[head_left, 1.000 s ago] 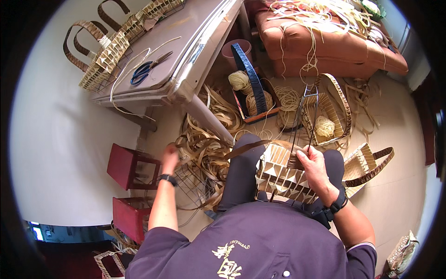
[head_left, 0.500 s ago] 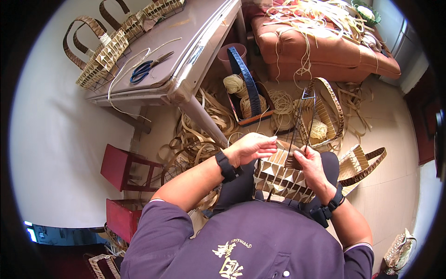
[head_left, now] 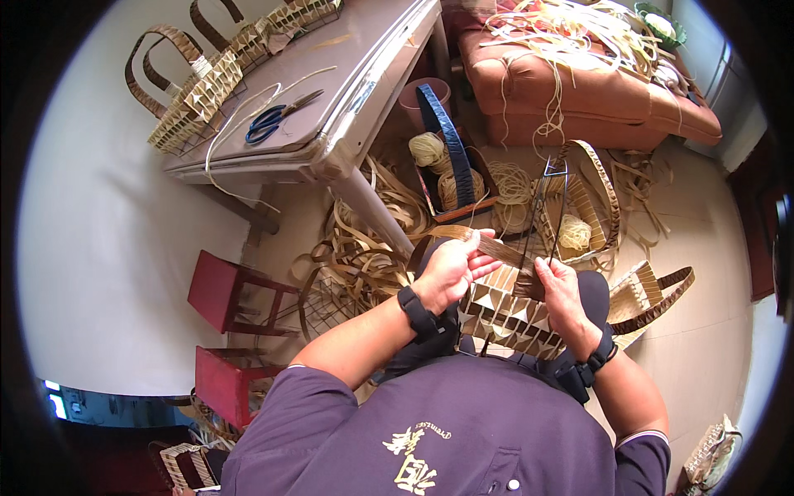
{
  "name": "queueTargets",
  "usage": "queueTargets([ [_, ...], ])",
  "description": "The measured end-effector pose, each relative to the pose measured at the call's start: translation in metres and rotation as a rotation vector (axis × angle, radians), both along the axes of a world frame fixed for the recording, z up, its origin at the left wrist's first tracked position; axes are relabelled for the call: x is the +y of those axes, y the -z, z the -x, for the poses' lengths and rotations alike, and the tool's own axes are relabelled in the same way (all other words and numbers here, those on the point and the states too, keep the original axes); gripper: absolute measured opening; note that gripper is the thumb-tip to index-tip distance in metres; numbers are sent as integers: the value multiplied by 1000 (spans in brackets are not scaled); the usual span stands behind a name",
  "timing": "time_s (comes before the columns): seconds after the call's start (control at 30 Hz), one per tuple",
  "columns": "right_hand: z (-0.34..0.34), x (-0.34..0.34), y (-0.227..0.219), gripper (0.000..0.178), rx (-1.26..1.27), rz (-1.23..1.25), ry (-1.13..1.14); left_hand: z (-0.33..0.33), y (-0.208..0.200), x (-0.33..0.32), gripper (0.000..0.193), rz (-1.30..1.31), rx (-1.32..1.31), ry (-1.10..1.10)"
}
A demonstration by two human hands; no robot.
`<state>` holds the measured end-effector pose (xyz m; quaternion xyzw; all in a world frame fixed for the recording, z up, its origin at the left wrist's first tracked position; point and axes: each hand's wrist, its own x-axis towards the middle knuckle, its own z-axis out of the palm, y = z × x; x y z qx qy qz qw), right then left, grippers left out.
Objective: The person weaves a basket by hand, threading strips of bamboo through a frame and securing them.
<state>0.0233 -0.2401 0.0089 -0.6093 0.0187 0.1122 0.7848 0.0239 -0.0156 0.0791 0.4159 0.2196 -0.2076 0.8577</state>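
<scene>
A woven basket (head_left: 506, 318) in cream and brown rests on my lap. From it rises a dark wire handle frame (head_left: 542, 217). A flat brown strip (head_left: 501, 251) runs from the frame's lower end up and leftward. My left hand (head_left: 451, 274), palm turned up, pinches this strip under the thumb with the other fingers extended. My right hand (head_left: 562, 296) is closed at the frame's base, gripping the brown wrapped part (head_left: 529, 282) between thumb and fingers. Part of that wrap is hidden behind the right fingers.
Scissors (head_left: 277, 116) lie on the table (head_left: 310, 54) at left, beside finished baskets (head_left: 198, 99). Loose strips (head_left: 364, 273) pile on the floor below. A blue-handled basket (head_left: 455, 211) holds cord balls. More baskets (head_left: 633, 302) stand at right; strips cover the sofa (head_left: 571, 103).
A length of brown strip now stretches between my hands, where before the left fingers lay close beside the frame. My left hand has turned palm up. The view has shifted slightly.
</scene>
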Motion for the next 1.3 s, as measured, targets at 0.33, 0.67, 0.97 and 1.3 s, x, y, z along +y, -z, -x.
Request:
queueTargets([
  [0.33,6,-4,-23,25,-133,121,-139,15,0,-74,38,-873,-731,224],
  [0.67,-2,-13,13,38,-66,69,22,5,30,-58,31,-1181,-838,211],
  [0.97,-32,-24,-30,21,-123,298,-102,-8,38,-55,34,-1140,-892,324],
  [1.3,-74,-61,-50,24,81,-71,-606,-6,35,-54,27,-1156,-1017,276],
])
